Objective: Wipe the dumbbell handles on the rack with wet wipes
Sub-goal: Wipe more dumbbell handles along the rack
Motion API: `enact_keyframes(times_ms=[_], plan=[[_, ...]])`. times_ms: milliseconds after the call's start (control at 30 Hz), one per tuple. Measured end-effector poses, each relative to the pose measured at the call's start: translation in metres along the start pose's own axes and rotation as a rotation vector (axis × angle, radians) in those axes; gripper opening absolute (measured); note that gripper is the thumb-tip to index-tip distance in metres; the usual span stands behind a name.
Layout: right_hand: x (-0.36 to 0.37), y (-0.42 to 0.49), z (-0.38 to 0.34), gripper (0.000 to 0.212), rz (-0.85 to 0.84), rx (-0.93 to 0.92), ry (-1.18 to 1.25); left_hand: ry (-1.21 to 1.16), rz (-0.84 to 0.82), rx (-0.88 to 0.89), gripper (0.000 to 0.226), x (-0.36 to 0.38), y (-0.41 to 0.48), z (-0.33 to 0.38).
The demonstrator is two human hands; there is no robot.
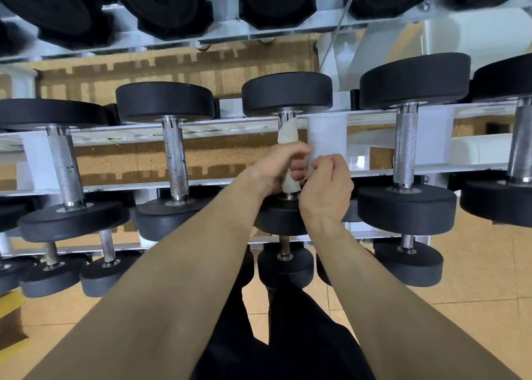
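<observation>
We note that the rack [184, 133] carries three tiers of dumbbells. The target dumbbell [288, 93] sits on the middle tier, just right of frame centre. Its handle [285, 117] spans the gap between the far and near white rails. A white upright post [326, 138] stands just beside the handle on its right, leaving only a narrow slot there. To the left there is wider room before the neighbouring dumbbell [175, 158]. Another dumbbell [406, 146] lies well apart to the right, beyond the post. The upper tier's black heads [161, 2] overhang along the frame's top edge. A smaller lower-tier dumbbell [285, 264] sits directly below the near head, above tan floor [475, 279].

The handle's long axis runs up and down the frame, with one head toward the top and the other toward the bottom. It is parallel to the neighbouring handles. A wet wipe [286, 135] is wrapped around the handle, covering most of its visible length.

Both forearms rise from the bottom edge and converge at the handle. The left hand [276, 166] is closed around the wipe-covered handle at its lower half, fingers wrapped round it. The right hand [326, 187] is curled beside it with knuckles outward. Its fingertips pinch the wipe's lower right edge and touch the left hand's fingers.
</observation>
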State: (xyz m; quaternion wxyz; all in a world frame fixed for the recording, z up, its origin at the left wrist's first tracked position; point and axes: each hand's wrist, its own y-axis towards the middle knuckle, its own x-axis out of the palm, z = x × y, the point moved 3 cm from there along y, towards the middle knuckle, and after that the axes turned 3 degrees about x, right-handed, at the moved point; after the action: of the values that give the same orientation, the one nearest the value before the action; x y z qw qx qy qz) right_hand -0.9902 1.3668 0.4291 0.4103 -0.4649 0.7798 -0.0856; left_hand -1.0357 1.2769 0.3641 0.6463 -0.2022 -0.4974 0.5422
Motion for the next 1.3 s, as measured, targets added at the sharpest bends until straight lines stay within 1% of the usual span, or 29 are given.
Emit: enact_keyframes(times_ms=[67,100,200,267,333,400,467,533,567,600,633,667,733,800,833,867,900,967,1033,1067,1133,1200,1267,1300], plan=[[0.000,0.001,0.001,0.024,0.000,0.001,0.017,-0.054,-0.185,-0.029,0.046,-0.003,0.005,-0.001],[0.000,0.001,0.001,0.025,0.000,0.000,0.023,-0.049,-0.229,-0.021,0.050,-0.003,0.009,-0.002],[-0.001,0.002,0.003,0.023,-0.008,-0.009,0.023,-0.077,-0.262,0.053,0.046,0.002,0.013,0.009],[-0.001,0.002,0.004,0.024,-0.009,-0.006,0.027,-0.103,-0.221,0.104,0.046,0.007,0.010,0.026],[-0.002,0.002,0.003,0.027,0.002,-0.010,0.044,-0.055,-0.054,0.131,0.050,0.009,0.009,0.039],[-0.003,0.002,0.003,0.030,0.012,-0.026,0.047,0.023,0.188,0.164,0.041,0.013,0.006,0.043],[-0.005,0.002,0.002,0.031,0.018,-0.040,0.051,0.170,0.429,0.197,0.030,0.020,0.004,0.046],[-0.005,0.001,0.002,0.032,0.020,-0.038,0.063,0.384,0.635,0.224,0.025,0.026,0.001,0.045],[-0.006,0.001,0.002,0.032,0.028,-0.036,0.074,0.428,0.734,0.245,0.020,0.028,0.000,0.044],[-0.006,0.000,0.001,0.032,0.036,-0.034,0.084,0.427,0.812,0.252,0.016,0.030,-0.004,0.042],[-0.006,-0.001,0.000,0.033,0.041,-0.032,0.089,0.410,0.869,0.256,0.018,0.030,-0.005,0.037],[-0.006,-0.002,-0.001,0.035,0.039,-0.032,0.087,0.414,0.874,0.245,0.020,0.028,-0.005,0.031],[-0.005,-0.003,-0.001,0.037,0.032,-0.030,0.083,0.409,0.806,0.203,0.018,0.025,-0.001,0.018],[-0.003,-0.005,0.000,0.038,0.025,-0.020,0.080,0.326,0.687,0.169,0.019,0.021,-0.002,0.010],[-0.002,-0.005,0.000,0.039,0.020,-0.012,0.073,0.256,0.608,0.158,0.016,0.016,-0.003,0.008],[-0.002,-0.005,0.000,0.041,0.018,-0.008,0.066,0.204,0.510,0.149,0.008,0.013,-0.006,0.008],[-0.001,-0.005,0.000,0.042,0.020,-0.009,0.060,0.179,0.394,0.141,0.016,0.008,-0.004,0.007],[0.000,-0.004,0.000,0.043,0.013,-0.014,0.055,0.098,0.165,0.054,0.036,0.002,-0.002,0.006],[0.001,-0.003,0.002,0.041,0.018,-0.012,0.050,-0.006,-0.078,-0.014,0.045,-0.003,0.005,0.006],[0.001,-0.003,0.003,0.039,0.023,-0.014,0.048,-0.053,-0.202,-0.023,0.045,-0.003,0.009,0.006],[0.001,-0.002,0.004,0.037,0.022,-0.030,0.047,-0.111,-0.343,0.007,0.040,0.000,0.014,0.007],[0.000,-0.001,0.005,0.037,0.035,-0.044,0.057,-0.146,-0.376,0.034,0.039,0.002,0.017,0.010],[-0.001,-0.002,0.005,0.038,0.032,-0.052,0.058,-0.132,-0.267,0.071,0.041,0.004,0.015,0.022],[-0.001,-0.002,0.005,0.038,0.029,-0.052,0.056,-0.122,-0.152,0.070,0.044,0.005,0.012,0.028]])
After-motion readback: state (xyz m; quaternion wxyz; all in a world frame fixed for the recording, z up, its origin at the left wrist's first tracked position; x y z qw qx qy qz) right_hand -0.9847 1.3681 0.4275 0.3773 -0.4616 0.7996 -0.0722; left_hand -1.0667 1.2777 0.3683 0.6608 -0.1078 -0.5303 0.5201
